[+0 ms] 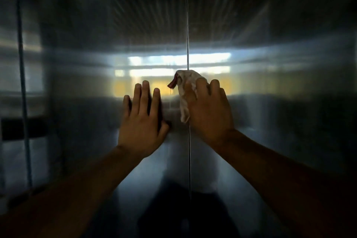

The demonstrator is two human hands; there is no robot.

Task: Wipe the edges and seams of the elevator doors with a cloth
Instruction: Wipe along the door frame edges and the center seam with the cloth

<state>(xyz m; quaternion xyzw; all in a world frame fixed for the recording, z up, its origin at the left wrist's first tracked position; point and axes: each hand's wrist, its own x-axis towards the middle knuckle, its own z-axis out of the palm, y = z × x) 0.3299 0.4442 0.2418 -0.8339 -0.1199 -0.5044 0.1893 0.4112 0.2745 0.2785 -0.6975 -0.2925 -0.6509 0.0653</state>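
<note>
Elevator doors point(96, 83): brushed metal, fine vertical grain, semi-glossy, throwing back blurred reflections of bright windows and a yellow band. Center seam point(187, 25): thin bright metallic line, catching light. Cloth point(183, 102): soft woven fabric, matt, off-white, wrinkling and bunching, with a dark red edge strip point(172, 83). Door surface is looking smooth, with faint smudging.

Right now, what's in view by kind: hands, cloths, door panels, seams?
Hands: 2, left hand and right hand
Cloths: 1, cloth
Door panels: 2, left panel and right panel
Seams: 1, seam
Total: 6
</note>
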